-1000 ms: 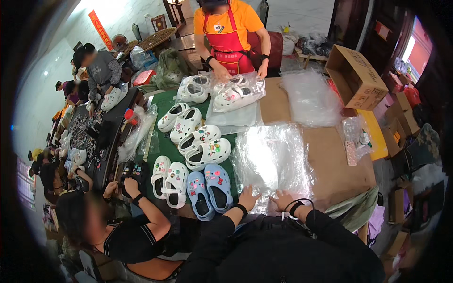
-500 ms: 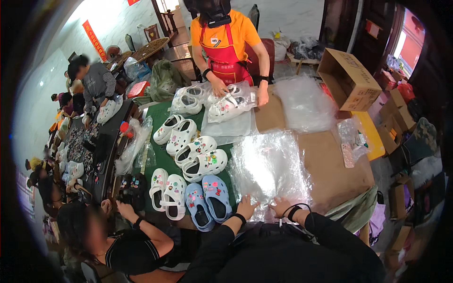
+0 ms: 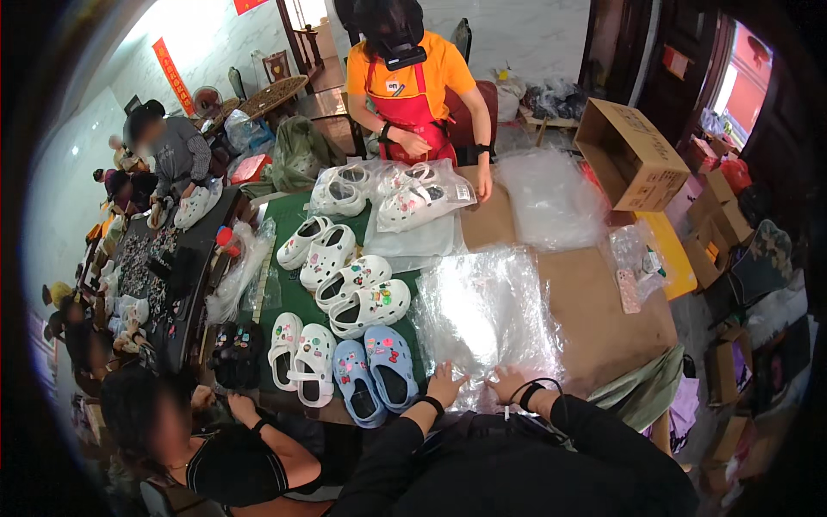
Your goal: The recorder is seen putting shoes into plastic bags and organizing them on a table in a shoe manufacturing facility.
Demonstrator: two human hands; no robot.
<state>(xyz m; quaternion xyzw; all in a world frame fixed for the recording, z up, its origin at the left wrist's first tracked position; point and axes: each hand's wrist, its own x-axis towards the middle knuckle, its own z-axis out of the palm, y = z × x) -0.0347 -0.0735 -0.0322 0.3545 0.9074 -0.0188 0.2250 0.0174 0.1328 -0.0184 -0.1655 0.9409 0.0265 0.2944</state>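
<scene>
Clear plastic film (image 3: 487, 306) (a bag or a loose sheet, I cannot tell which) lies flat on the worktop (image 3: 607, 293), directly in front of the wearer and shining under the light. The left hand (image 3: 444, 385) and the right hand (image 3: 508, 385) rest palm down on its near edge, a little apart, with the fingers of each stretched out and somewhat spread.

Just left of the film stands a pair of blue clogs (image 3: 377, 366) with small charms, and beside it a pair of white clogs (image 3: 314, 349), also decorated. More white pairs sit behind these on a green mat (image 3: 280, 224). Farther back, a bagged pair (image 3: 422, 207) lies before a person in an orange shirt (image 3: 448, 73). To that pair's right is another spread of clear plastic (image 3: 551, 198), with an open cardboard box (image 3: 642, 164) near the far right corner.
</scene>
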